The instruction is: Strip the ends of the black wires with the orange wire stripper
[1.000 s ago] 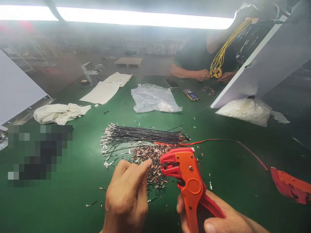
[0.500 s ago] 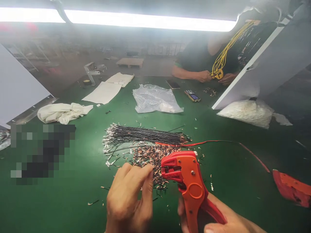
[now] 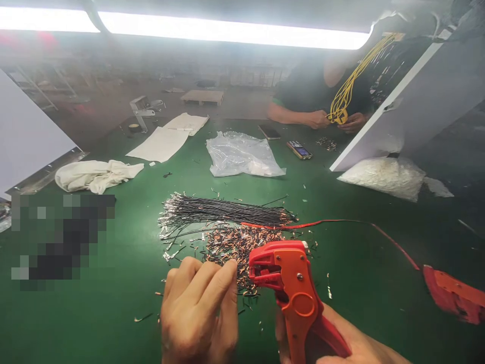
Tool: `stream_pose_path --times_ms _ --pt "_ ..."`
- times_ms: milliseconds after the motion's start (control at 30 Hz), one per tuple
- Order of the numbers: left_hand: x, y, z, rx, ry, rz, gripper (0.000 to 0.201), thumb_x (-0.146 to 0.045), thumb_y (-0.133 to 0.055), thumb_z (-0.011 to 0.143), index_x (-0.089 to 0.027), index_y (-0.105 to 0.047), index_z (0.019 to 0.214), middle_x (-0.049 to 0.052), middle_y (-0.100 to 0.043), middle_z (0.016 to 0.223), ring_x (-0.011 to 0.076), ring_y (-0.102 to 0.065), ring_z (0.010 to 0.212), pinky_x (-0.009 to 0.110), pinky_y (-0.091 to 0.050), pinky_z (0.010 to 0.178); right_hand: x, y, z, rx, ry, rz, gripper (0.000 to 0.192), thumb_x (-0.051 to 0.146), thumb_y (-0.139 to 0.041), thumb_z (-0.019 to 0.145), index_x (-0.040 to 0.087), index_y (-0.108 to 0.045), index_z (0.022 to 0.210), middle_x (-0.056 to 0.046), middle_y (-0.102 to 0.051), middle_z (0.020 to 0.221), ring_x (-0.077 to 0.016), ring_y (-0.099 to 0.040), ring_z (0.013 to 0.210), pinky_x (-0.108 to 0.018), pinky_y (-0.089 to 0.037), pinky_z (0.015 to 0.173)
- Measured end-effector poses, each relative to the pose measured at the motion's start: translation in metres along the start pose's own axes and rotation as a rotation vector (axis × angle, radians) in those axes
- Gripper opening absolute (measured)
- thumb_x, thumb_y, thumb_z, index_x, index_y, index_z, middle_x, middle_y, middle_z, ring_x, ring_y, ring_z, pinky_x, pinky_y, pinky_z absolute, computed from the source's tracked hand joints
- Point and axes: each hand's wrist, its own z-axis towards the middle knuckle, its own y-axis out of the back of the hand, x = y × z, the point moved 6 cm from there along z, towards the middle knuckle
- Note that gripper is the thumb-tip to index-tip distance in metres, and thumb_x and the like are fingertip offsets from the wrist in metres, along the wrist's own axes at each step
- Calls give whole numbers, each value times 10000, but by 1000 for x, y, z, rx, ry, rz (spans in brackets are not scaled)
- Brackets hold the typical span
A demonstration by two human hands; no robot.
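Right hand (image 3: 341,338) was wrapped around the handles of an orange wire stripper (image 3: 291,288), gripping it upright with the head tilted left; the stripper stood just right of the heap of short stripped wire pieces (image 3: 237,247) on the green table (image 3: 94,313). Left hand (image 3: 200,308) was just left of the stripper head, fingers curled and fingertips (image 3: 229,270) pinched together toward the head; whether they held a wire piece could not be made out. The heap lay directly behind the stripper head and partly behind the left hand's fingertips. Behind the heap lay a bundle of black wires (image 3: 227,210) with metal terminals at its left end. A red wire (image 3: 341,221) ran from the bundle's right end off to the right of the stripper, toward a red tool (image 3: 454,296) at the table's right edge. Far behind the stripper sat a clear plastic bag (image 3: 242,154); to its left, a white cloth (image 3: 94,174). Across the table a co-worker's hands (image 3: 333,120) held yellow wires (image 3: 350,81), a phone (image 3: 299,149) nearby.
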Motion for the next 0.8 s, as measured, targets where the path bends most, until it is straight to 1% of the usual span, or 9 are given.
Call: stream_pose_path --times_ms 133,267,333,400,467,567,667,700,800 --pt "-1 1 0 1 -29 30 223 -17 -632 835 -151 -626 1014 -5 -618 674 143 -425 680 298 -302 643 -1 1 2 2 1 -13 412 489 -714 693 155 -587 898 -49 -567 814 -177 -479 725 -307 -387 688" --pt "-2 1 0 40 -154 109 249 -18 -653 817 -132 -630 1037 2 -675 725 144 -446 703 290 -319 661 -8 3 4 -5 -9 -50 415 485 -711 693 153 -601 917 -88 -610 887 -226 -530 822 -343 -419 754" --pt "-2 2 0 43 -186 134 245 -23 -667 809 -128 -642 1029 0 -686 731 144 -453 711 289 -323 673 -11 5 5 1 16 -31 435 500 -718 690 145 -598 911 -83 -610 862 -215 -529 795 -331 -412 731" --pt "-3 2 0 33 -177 126 241 -21 -678 803 -133 -656 1015 -4 -687 725 142 -460 715 290 -324 678 -14 7 6 11 21 -14 444 487 -736 689 134 -593 918 -69 -607 833 -188 -520 753 -303 -395 698" --pt "-3 2 0 14 -140 107 234 -13 -671 806 -141 -667 1002 -4 -687 721 143 -464 720 295 -321 682 -16 8 5 19 28 -22 442 468 -745 693 129 -591 931 -66 -612 833 -176 -519 742 -286 -390 682" --pt "-3 2 -1 -9 -88 90 216 -8 -648 821 -143 -673 988 2 -683 710 148 -455 722 304 -316 685 -19 10 3 8 6 -42 446 466 -745 700 139 -587 959 -75 -624 861 -196 -544 779 -306 -415 715" --pt "-4 1 -2 22 -126 96 225 -11 -664 812 -130 -674 1002 7 -689 725 149 -456 736 302 -320 686 -20 12 3 -20 -14 -42 453 489 -748 696 163 -572 958 -70 -621 871 -212 -552 810 -328 -426 756" --pt "-4 1 -2 41 -148 100 235 -11 -674 804 -125 -673 1009 8 -692 735 149 -459 743 301 -323 687 -18 11 3 -15 0 -51 444 495 -749 694 165 -570 932 -63 -609 851 -202 -541 788 -319 -423 740" --pt "-4 1 -3 46 -173 104 246 0 -683 789 -116 -670 1005 8 -685 721 150 -457 742 299 -324 689 -14 11 5 4 37 -81 423 503 -741 704 154 -563 864 -36 -556 781 -157 -477 706 -278 -388 670"
